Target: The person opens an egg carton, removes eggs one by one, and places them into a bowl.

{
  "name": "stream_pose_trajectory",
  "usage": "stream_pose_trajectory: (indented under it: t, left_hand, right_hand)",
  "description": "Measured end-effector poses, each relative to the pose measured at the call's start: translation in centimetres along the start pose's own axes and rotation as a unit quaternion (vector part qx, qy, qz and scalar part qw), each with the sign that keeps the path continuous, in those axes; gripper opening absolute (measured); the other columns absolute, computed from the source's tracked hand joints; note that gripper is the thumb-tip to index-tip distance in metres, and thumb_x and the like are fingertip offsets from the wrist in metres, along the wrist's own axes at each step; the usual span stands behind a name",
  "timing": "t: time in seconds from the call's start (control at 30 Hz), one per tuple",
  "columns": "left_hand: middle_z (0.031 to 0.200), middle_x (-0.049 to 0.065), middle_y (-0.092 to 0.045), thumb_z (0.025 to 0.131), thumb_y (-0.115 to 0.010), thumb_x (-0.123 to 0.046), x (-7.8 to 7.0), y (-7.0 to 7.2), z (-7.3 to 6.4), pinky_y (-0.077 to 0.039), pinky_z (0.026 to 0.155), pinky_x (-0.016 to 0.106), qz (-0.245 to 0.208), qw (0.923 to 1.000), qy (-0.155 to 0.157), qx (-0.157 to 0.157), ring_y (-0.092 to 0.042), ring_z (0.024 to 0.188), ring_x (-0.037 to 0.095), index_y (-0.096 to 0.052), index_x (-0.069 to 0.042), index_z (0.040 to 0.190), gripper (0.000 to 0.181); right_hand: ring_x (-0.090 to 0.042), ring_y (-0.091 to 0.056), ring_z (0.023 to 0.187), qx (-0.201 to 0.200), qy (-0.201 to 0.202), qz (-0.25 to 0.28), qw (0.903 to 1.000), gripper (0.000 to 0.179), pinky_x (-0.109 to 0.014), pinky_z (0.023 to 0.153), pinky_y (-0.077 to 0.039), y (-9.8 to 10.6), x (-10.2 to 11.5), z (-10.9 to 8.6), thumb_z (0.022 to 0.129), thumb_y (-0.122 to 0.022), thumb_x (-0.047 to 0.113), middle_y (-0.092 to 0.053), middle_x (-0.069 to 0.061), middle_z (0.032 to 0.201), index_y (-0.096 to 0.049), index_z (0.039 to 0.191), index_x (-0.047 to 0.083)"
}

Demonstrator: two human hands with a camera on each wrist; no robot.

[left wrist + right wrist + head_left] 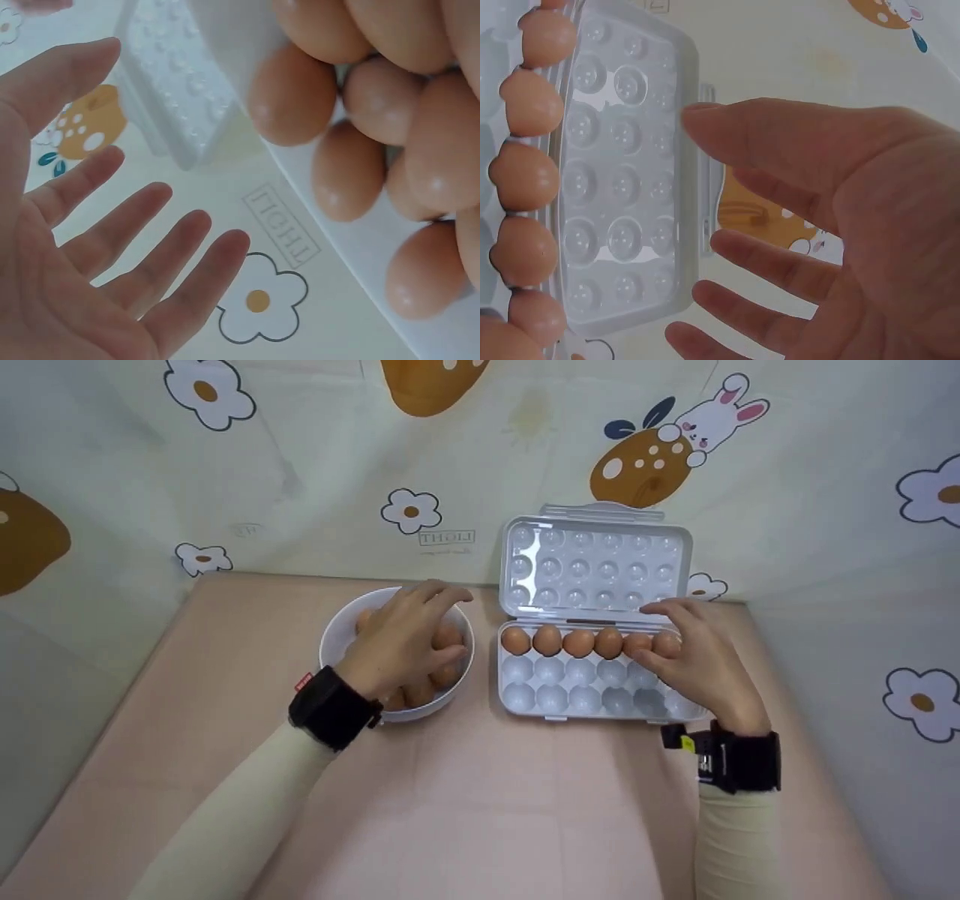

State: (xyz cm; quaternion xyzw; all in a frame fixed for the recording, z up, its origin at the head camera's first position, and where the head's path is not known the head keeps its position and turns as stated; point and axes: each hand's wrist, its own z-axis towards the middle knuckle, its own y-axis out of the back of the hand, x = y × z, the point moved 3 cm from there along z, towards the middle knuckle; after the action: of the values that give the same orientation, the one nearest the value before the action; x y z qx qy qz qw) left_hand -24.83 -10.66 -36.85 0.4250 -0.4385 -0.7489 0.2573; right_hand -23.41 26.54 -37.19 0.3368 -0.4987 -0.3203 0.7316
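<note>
My left hand (401, 637) is over the white bowl (327, 649), which holds several brown eggs (352, 172). In the left wrist view its fingers are spread and hold nothing. My right hand (705, 660) hovers above the right end of the egg box (555, 718), with thumb and fingers apart and nothing between them. Along the box's back row sits a line of brown eggs (578, 643); the hand partly covers the right end. The middle and front rows show bare hollows, some behind the hand. The clear dimpled lid (622, 165) stands raised at the back.
A pink tabletop (480, 810) lies under the bowl and box. Behind it rises a pale cloth (315, 472) printed with flowers, a rabbit and orange shapes. The raised lid is close to this cloth.
</note>
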Motion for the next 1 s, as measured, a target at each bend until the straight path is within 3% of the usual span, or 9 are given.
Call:
stream_pose_trajectory:
  t: [0.2, 0.4, 0.53, 0.7, 1.0]
  left_hand:
    - [0.156, 0.002, -0.053, 0.089, -0.088, -0.03, -1.8, -1.0, -1.0, -0.045, 0.113, 0.047, -0.015, 0.9978, -0.039, -0.051, -0.051, 0.138, 0.029, -0.053, -0.022, 0.154, 0.075]
    - [0.159, 0.002, -0.05, 0.086, -0.09, -0.032, -2.8, -2.3, -1.6, -0.044, 0.112, 0.045, -0.036, 0.9961, -0.041, -0.069, -0.049, 0.141, 0.024, -0.049, -0.027, 0.157, 0.082]
    - [0.157, 0.0, -0.05, 0.087, -0.09, -0.032, -3.3, -2.8, -1.6, -0.043, 0.117, 0.039, -0.053, 0.9938, -0.058, -0.078, -0.048, 0.142, 0.021, -0.049, -0.022, 0.157, 0.082]
    - [0.154, 0.001, -0.053, 0.086, -0.09, -0.034, -3.9, -3.4, -1.6, -0.046, 0.112, 0.039, -0.048, 0.9913, -0.08, -0.093, -0.052, 0.139, 0.023, -0.051, -0.02, 0.155, 0.08]
    - [0.151, 0.001, -0.055, 0.087, -0.089, -0.034, -3.7, -3.5, -1.7, -0.046, 0.112, 0.04, -0.051, 0.9905, -0.076, -0.103, -0.054, 0.136, 0.022, -0.053, -0.02, 0.153, 0.077]
  right_hand:
    - [-0.05, -0.043, 0.135, 0.038, -0.04, -0.019, 0.9983, 0.061, -0.067, 0.111, -0.037, 0.2, -2.5, -0.3, 0.083, -0.085, 0.007, -0.048, -0.029, 0.147, -0.062, 0.139, 0.0]
    - [-0.051, -0.038, 0.136, 0.083, -0.116, -0.023, 0.9896, 0.059, -0.068, 0.112, -0.037, -0.4, -4.2, -0.2, 0.082, -0.082, 0.008, -0.041, -0.029, 0.15, -0.064, 0.138, 0.002]
    - [-0.05, -0.036, 0.135, 0.108, -0.148, -0.02, 0.9828, 0.057, -0.066, 0.109, -0.039, -0.6, -5.0, -0.2, 0.085, -0.08, 0.007, -0.039, -0.028, 0.15, -0.063, 0.139, 0.005]
    - [-0.048, -0.036, 0.13, 0.129, -0.165, -0.02, 0.9777, 0.057, -0.058, 0.101, -0.042, -1.0, -5.6, -0.3, 0.085, -0.078, 0.004, -0.04, -0.027, 0.146, -0.063, 0.14, 0.006]
    - [-0.042, -0.043, 0.113, 0.145, -0.173, -0.043, 0.9732, 0.043, -0.048, 0.087, -0.046, -2.2, -6.2, -0.2, 0.084, -0.073, 0.002, -0.045, -0.022, 0.125, -0.067, 0.126, 0.009]
